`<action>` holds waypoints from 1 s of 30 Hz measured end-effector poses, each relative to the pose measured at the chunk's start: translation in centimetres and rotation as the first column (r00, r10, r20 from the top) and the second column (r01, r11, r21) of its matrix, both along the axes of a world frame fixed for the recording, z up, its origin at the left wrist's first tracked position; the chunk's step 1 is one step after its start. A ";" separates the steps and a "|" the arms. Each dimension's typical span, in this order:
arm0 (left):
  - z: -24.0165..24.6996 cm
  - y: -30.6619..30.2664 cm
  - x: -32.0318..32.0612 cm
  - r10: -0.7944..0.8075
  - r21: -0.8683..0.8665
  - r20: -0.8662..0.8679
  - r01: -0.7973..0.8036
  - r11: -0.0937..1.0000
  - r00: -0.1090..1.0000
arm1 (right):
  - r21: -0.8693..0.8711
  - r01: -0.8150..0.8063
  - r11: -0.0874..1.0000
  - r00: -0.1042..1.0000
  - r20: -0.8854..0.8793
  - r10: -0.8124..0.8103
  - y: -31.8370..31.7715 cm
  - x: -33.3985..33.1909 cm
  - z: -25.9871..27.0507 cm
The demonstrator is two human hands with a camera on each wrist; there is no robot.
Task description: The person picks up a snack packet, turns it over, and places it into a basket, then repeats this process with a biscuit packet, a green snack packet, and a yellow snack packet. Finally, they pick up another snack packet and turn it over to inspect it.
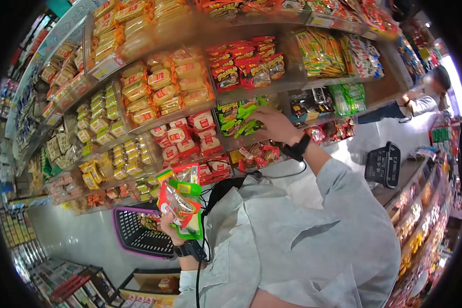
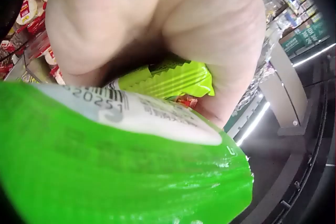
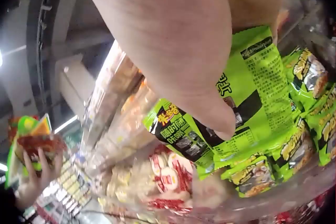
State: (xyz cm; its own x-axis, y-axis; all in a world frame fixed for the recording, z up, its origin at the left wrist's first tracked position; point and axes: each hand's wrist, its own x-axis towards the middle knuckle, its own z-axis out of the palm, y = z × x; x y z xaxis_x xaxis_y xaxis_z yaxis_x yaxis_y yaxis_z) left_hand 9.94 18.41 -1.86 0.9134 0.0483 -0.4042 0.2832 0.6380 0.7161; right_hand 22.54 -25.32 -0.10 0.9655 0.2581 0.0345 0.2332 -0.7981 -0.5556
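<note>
My right hand (image 1: pixel 276 126) reaches into a shelf compartment of green snack packets (image 1: pixel 230 114). In the right wrist view its thumb lies over a lime-green packet (image 3: pixel 260 103), pinching it, while the other fingers are mostly hidden. More green packets (image 3: pixel 299 153) with black labels lie just below and beside it. Low in front of my body, my left hand (image 1: pixel 169 228) grips a bunch of snack packets, a red-and-white one (image 1: pixel 177 203) among them. Close to the left wrist camera is a bright green packet (image 2: pixel 126 166) with a printed white panel; a yellow-green packet edge (image 2: pixel 173 81) shows beneath the palm.
A purple-rimmed basket (image 1: pixel 117 231) with packets inside stands on the floor below my left hand. Clear dividers split the shelves; red snack packets (image 1: pixel 241 64) fill the bin above. A black basket (image 1: pixel 384 164) and another person (image 1: pixel 423 102) are at right.
</note>
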 end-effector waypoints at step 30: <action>0.3 -8.7 -4.4 0.274 0.254 0.022 -0.271 0.928 0.961 | -0.062 0.031 0.998 0.991 -0.126 -0.039 -8.8 1.3 -8.7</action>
